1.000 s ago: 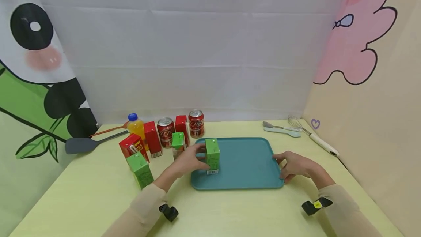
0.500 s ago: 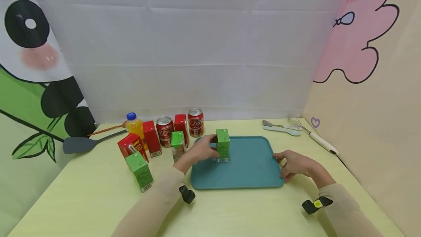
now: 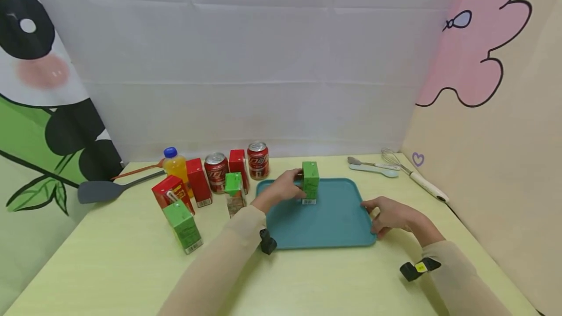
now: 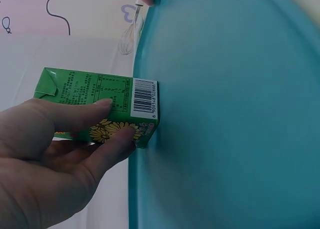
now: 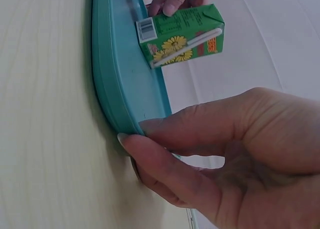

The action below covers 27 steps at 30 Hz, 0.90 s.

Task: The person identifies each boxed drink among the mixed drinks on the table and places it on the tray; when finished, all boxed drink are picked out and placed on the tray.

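My left hand (image 3: 284,187) grips a green drink carton (image 3: 310,180) with yellow flowers and a barcode near its base. The carton stands upright over the back part of the teal tray (image 3: 325,223). In the left wrist view the thumb lies along one face of the carton (image 4: 115,94), and the fingers curl under the other side. At the tray's right edge my right hand (image 3: 388,216) pinches the rim between thumb and fingers, as the right wrist view shows. A white straw is stuck along the carton's (image 5: 182,36) side there.
Left of the tray stand another green carton (image 3: 183,228), a green-topped carton (image 3: 235,194), red cartons (image 3: 199,183), two red cans (image 3: 258,161) and an orange juice bottle (image 3: 176,166). A grey spatula (image 3: 103,191) lies far left; a whisk (image 3: 421,184) and spoons lie back right.
My left hand has carried the green carton from the tray's left side toward its back middle. The right hand keeps its hold on the rim.
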Tool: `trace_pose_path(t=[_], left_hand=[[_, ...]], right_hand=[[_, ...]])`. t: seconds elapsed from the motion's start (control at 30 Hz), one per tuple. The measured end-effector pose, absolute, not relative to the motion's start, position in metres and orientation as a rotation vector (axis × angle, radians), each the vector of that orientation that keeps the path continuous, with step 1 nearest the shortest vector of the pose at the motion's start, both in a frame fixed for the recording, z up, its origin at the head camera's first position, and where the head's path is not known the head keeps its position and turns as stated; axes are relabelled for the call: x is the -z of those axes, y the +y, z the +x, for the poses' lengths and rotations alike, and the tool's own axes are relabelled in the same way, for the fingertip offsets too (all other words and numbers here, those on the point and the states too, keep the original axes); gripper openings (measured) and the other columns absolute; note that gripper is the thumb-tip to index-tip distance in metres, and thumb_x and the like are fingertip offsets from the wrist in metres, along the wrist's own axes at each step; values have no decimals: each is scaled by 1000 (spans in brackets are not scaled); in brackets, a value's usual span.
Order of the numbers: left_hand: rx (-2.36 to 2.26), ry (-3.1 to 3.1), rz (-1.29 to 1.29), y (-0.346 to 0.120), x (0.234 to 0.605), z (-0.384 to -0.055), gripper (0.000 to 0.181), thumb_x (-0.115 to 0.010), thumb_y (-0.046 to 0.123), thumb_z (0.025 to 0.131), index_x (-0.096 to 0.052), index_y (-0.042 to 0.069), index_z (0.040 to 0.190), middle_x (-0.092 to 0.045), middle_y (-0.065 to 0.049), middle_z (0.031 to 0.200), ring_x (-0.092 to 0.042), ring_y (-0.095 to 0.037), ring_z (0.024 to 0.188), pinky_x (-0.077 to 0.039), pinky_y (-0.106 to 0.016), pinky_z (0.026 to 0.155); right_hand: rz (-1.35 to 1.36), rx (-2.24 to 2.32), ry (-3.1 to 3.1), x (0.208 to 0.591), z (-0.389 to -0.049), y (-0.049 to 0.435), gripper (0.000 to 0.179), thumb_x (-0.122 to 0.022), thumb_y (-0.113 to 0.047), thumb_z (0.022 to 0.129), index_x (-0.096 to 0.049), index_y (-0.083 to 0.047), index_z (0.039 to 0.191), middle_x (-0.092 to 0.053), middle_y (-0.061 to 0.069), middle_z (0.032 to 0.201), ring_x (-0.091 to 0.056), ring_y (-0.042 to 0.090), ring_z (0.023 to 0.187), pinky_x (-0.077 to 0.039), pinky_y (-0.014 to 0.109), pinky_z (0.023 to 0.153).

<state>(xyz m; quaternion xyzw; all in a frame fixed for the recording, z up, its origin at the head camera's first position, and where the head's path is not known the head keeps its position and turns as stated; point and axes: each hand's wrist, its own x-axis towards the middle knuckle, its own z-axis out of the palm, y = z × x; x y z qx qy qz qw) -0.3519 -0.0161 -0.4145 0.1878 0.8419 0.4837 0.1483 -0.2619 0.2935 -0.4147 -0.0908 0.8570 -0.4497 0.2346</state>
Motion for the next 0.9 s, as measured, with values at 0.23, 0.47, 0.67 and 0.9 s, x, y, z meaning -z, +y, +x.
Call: trace_pose_path(t=[0.23,0.47,0.67,0.9], left_hand=[[-1373,2440,561,-5,414,-356,80,-71,-2,89,-27,3,156,-40,-17,153,-47,-35,133,-48,-45,99],[-1400,2419,546,8,416,-362,81,-70,-2,90,-26,4,157,-38,-17,155,-48,-33,132,-52,-41,87],[-1445,2351,488,17,417,-366,83,-69,-5,90,-24,7,158,-35,-17,157,-53,-31,125,-55,-37,75],[-1475,2306,487,24,415,-369,82,-67,-6,91,-22,8,159,-34,-17,158,-51,-33,129,-56,-39,80]], right_hand=[[-244,1197,2376,413,-262,287,82,-70,15,76,-34,11,149,-47,29,133,-65,28,68,-60,41,67],[-222,1196,2375,413,-261,288,81,-70,16,76,-34,11,149,-47,28,134,-66,29,69,-60,41,67],[-222,1199,2363,415,-263,290,82,-70,16,77,-33,11,150,-44,30,137,-66,28,71,-60,41,68],[-208,1201,2354,415,-266,293,83,-71,15,77,-33,10,150,-43,30,140,-67,28,76,-60,41,70]])
